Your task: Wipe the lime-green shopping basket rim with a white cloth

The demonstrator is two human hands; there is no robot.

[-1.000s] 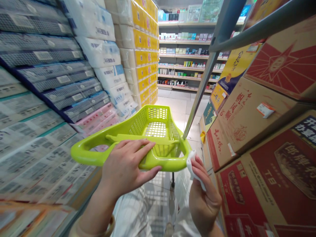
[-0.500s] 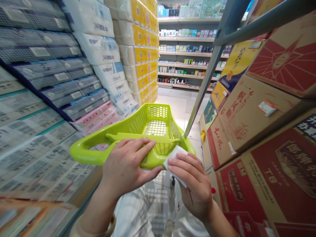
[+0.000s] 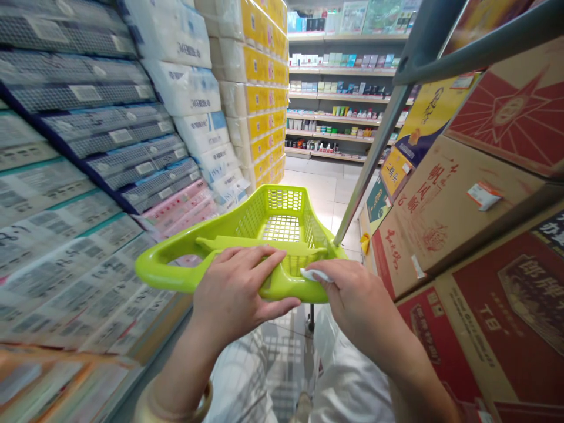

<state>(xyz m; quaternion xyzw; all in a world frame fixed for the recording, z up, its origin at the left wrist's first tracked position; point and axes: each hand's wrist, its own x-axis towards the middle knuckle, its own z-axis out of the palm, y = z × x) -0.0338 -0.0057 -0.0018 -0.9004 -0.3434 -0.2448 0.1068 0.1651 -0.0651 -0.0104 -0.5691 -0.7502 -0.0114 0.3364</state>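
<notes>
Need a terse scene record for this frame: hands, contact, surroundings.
left hand: left hand, flat on lime-green plastic shopping cart handle
right hand: right hand, pressing white tissue against the handle
left side: stacked tissue packs
right side: printed cardboard cartons
ahead: store shelves

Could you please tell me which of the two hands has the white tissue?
The right hand has the white tissue pressed under its fingers against the lime-green cart handle; the left hand lies on that handle without any tissue.
</notes>
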